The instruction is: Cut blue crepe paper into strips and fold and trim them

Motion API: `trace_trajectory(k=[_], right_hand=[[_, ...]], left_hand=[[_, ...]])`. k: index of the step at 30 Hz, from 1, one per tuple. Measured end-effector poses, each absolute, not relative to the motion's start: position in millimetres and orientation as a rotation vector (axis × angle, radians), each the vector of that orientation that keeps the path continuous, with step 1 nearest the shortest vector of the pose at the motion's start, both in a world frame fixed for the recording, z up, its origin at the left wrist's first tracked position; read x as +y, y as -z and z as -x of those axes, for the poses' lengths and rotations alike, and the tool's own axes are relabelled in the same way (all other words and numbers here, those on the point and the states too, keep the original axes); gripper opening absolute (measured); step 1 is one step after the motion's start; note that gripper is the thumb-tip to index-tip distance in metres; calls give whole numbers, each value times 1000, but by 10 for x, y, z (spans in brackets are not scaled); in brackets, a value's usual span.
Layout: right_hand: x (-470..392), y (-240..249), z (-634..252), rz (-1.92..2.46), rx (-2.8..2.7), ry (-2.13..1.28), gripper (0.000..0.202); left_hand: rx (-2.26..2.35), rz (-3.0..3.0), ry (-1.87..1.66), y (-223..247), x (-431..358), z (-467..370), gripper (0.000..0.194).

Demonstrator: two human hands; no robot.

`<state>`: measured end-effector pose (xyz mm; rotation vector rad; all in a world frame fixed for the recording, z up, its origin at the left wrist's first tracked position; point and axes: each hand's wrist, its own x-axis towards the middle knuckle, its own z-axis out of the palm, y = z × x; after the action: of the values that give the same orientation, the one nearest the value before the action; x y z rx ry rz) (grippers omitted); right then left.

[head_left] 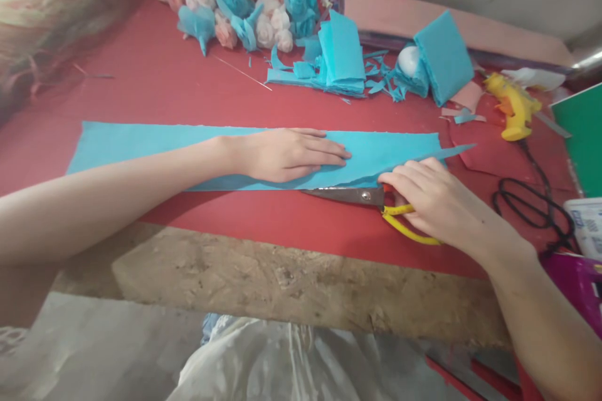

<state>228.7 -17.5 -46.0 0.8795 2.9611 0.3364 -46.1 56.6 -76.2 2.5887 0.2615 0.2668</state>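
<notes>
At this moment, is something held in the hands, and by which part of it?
The right hand holds the scissors by their yellow handles. The left hand lies flat on the blue sheet.

Left hand (296,155) hides middle of blue strip (136,147); can't see beneath palm. Right hand (427,194) covers part of scissors' (350,195) handles; strip hides part of blades from me. Both forearms cut off by view's edges. Bundle (66,12) upper left blurred, cropped. Green board (583,138), white box (586,222), purple thing (576,282) cropped at right. Print on box too small for me. Cord's (536,170) far end lost near purple thing.
</notes>
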Motion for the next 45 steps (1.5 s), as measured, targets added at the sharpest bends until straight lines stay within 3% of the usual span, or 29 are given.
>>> trace_trajectory(k=[19, 45], right_hand=[[-293, 387, -2393, -928, 2740, -663, 42], [-130, 508, -1908, -926, 2899, -447, 32]], left_hand=[[290, -2537, -268, 756, 566, 457, 43], [267, -2530, -277, 774, 580, 445, 46]])
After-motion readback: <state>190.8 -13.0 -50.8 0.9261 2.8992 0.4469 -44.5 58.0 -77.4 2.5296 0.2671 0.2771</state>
